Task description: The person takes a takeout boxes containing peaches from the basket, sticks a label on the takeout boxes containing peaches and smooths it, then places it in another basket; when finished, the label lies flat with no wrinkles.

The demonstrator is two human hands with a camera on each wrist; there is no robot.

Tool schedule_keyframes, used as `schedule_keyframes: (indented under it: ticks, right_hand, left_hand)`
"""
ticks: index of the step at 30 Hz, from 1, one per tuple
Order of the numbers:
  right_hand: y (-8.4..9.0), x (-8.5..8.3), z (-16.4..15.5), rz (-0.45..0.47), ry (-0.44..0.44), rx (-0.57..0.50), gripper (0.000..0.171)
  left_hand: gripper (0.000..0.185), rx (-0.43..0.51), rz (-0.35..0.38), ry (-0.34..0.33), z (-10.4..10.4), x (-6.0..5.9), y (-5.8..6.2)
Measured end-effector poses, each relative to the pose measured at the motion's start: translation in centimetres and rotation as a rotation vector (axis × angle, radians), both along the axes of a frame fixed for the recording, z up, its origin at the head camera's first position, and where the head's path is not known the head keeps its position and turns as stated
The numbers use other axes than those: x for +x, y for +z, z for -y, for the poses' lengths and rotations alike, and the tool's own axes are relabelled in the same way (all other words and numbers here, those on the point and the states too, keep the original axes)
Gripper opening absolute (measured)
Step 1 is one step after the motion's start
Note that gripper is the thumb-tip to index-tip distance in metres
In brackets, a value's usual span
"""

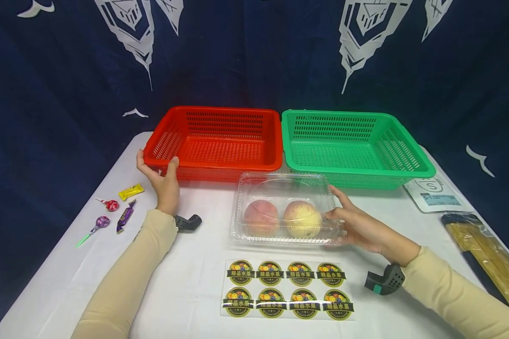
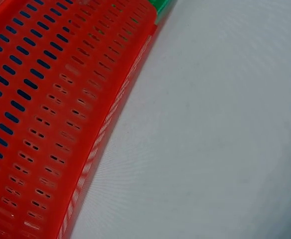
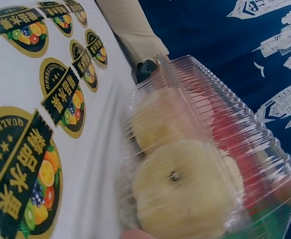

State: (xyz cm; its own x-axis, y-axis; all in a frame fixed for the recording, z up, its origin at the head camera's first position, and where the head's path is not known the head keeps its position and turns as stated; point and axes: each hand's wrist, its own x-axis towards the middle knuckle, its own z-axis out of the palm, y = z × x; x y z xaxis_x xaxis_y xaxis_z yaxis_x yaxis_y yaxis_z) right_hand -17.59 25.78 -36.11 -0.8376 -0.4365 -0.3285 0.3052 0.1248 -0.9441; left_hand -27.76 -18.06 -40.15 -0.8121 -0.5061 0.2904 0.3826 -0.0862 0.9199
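Observation:
My left hand holds the front left corner of a red plastic basket. The thumb lies against its front and the fingers reach round the left side. In the left wrist view the perforated wall of the red basket shows, but not the hand. My right hand grips the right end of a clear plastic clamshell box, which looks closed. Inside sit two peaches, a pink one and a yellowish one. The right wrist view shows the box close up, with only bits of fingers.
A green basket stands right of the red one. In front lies a sheet of round fruit stickers. Wrapped candies and lollipops lie at left. A white packet and a bag of brown sticks lie at right.

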Motion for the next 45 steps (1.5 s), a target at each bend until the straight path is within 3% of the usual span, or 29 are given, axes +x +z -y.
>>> schedule_keyframes:
  ticks: [9,14,19,21,25,28,32,36,39,45]
  right_hand:
    - [1.1,0.1,-0.9,-0.146,0.031,0.117,0.099]
    - [2.1,0.7,-0.7,-0.323,0.048,0.312,0.095]
    - [2.8,1.3,-0.2,-0.564,0.041,0.542,0.094]
    - [3.0,1.4,0.0,-0.634,0.028,0.576,0.092]
    - [3.2,1.7,0.3,-0.750,-0.006,0.556,0.085]
    - [3.2,1.8,0.7,-0.851,-0.022,0.461,0.074]
    - [3.1,1.8,1.5,-0.970,-0.014,0.293,0.062]
    - [3.4,2.0,2.7,-0.971,0.028,0.186,0.051]
    - [3.6,2.3,3.7,-0.909,0.074,0.151,0.043]
    - [3.2,2.6,5.2,-0.838,0.167,0.077,0.037]
  left_hand:
    - [0.090,0.021,-0.004,0.013,-0.1,0.0,0.2]
    - [0.091,-0.009,0.024,0.066,-0.3,0.0,0.5]
    - [0.092,-0.147,0.115,0.181,-0.3,0.4,0.9]
    - [0.092,-0.218,0.124,0.223,-0.3,0.5,1.2]
    - [0.088,-0.367,0.049,0.276,-0.2,0.6,2.0]
    - [0.079,-0.488,-0.047,0.266,-0.2,0.9,2.8]
    - [0.066,-0.597,-0.186,0.154,-0.7,1.4,4.0]
    - [0.052,-0.626,-0.282,-0.044,-1.4,2.1,5.3]
    - [0.044,-0.639,-0.263,-0.229,-1.8,3.0,6.2]
    - [0.034,-0.693,-0.088,-0.598,-2.6,5.0,7.0]
